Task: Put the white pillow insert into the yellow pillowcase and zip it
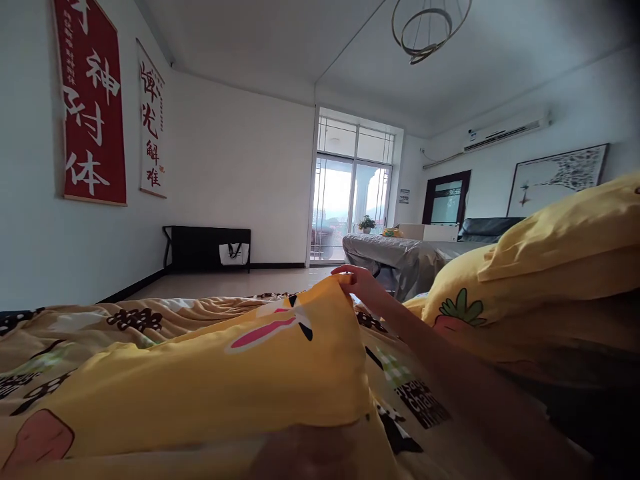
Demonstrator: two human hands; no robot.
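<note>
A yellow pillow [210,380] with a rabbit print lies across the patterned bedsheet [150,320] right in front of me. My right hand [361,283] reaches out from the lower right, and its fingers are closed in a pinch on the pillow's far corner. My left hand [305,457] is a dim blur at the bottom edge, against the pillow's near edge; its fingers cannot be made out. A second yellow pillow [550,267] with a carrot print lies at the right, beside my right arm.
Beyond the bed are a bare floor, a black bench [207,247] with a white bag against the wall, a grey-covered table [400,257], a dark sofa [487,229] and glass balcony doors [350,207]. Scrolls [93,100] hang on the left wall.
</note>
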